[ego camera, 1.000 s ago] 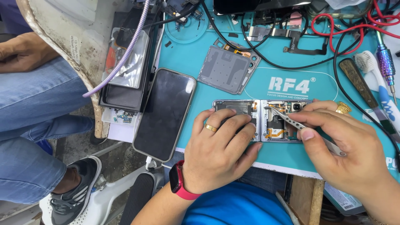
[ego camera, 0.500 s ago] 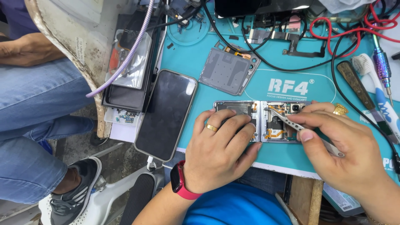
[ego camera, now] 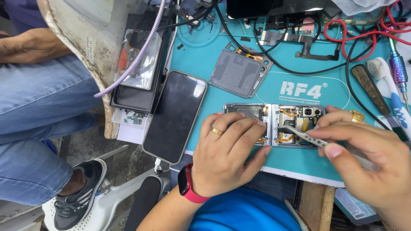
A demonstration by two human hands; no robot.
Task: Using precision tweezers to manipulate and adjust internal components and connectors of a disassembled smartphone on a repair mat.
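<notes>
An opened folding phone (ego camera: 295,122) lies on a teal work mat (ego camera: 201,64), its inner boards and cameras exposed. My left hand (ego camera: 227,158), with a gold ring and a red wrist watch, presses down on the phone's left half. My right hand (ego camera: 368,160) grips metal tweezers (ego camera: 306,135), whose tip rests inside the phone's right half near an orange flex cable.
A black smartphone (ego camera: 175,115) lies left of the open phone. A grey back cover (ego camera: 237,72) sits above it. Cables, a brush (ego camera: 387,83) and a screwdriver (ego camera: 398,68) crowd the right. Another person in jeans (ego camera: 38,115) sits at the left.
Both hands stay on the open phone. The tweezers' tip has shifted slightly inside the right half.
</notes>
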